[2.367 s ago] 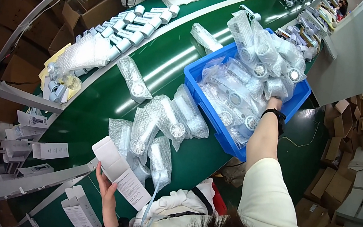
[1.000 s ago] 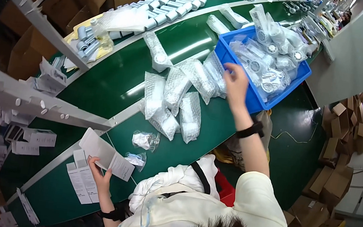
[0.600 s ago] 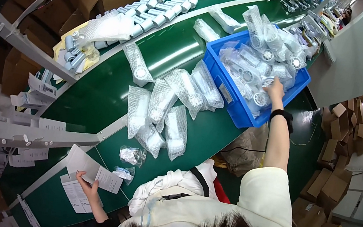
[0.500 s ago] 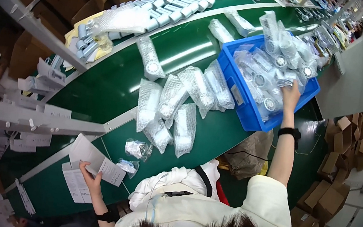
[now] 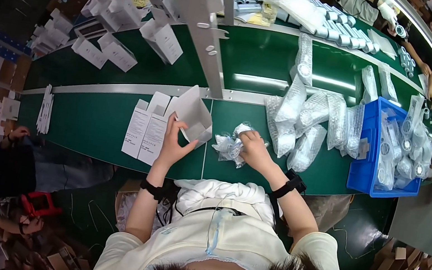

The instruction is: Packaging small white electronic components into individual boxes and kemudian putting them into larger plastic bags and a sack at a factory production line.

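Note:
On the green bench, an open white carton point(image 5: 195, 110) stands tilted in front of me, and my left hand point(image 5: 172, 142) grips its near side between thumb and fingers. Flattened printed flaps or flat cartons point(image 5: 146, 129) lie just left of it. To the carton's right, my right hand point(image 5: 256, 151) has its fingers closed on a small clear plastic packet point(image 5: 243, 128). Another such packet point(image 5: 228, 147) lies against it; their contents are hard to make out. Several bubble-wrapped light-coloured parts point(image 5: 307, 146) lie right of this hand.
A blue bin point(image 5: 359, 177) full of bagged parts stands at the right. A metal post point(image 5: 202, 25) rises beyond the carton. Open white boxes point(image 5: 162, 41) stand on the far-left belt, with bare light-blue parts point(image 5: 345, 34) along the back. Other people work across the bench and at left.
My right hand has left the blue bin and come to the small packets. My left hand stays on the carton. The view has swung left.

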